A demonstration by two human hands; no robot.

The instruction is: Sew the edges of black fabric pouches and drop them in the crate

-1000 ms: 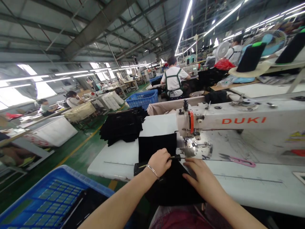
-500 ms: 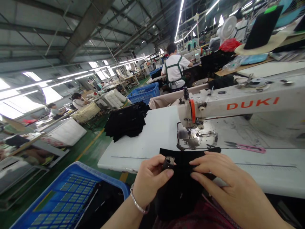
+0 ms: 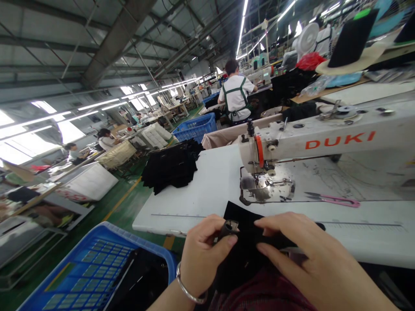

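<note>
My left hand (image 3: 205, 248) is closed, thumb and forefinger pinching a short dark tube-like piece (image 3: 229, 226) with a hollow end. Whether it is part of the fabric I cannot tell. Under and beside it lies a black fabric piece (image 3: 244, 216), its upper corner on the white table and its lower part hanging toward my lap. My right hand (image 3: 301, 246) is over the fabric's right side, thumb and fingers apart, the tips at the cloth. Just beyond the fabric is the sewing machine (image 3: 259, 149) with its metal needle plate (image 3: 267, 189).
Pink-handled thread snips (image 3: 337, 200) lie right of the needle plate. A stack of black fabric pieces (image 3: 171, 164) sits at the table's left end. Below left stands a blue basket (image 3: 106, 229) holding dark pieces. A co-worker (image 3: 236, 93) sits ahead, back turned.
The black fabric has turned and shifted toward me, its top edge now slanting down to the right. My right thumb and fingers have spread wider. The left hand still pinches the tube-like piece.
</note>
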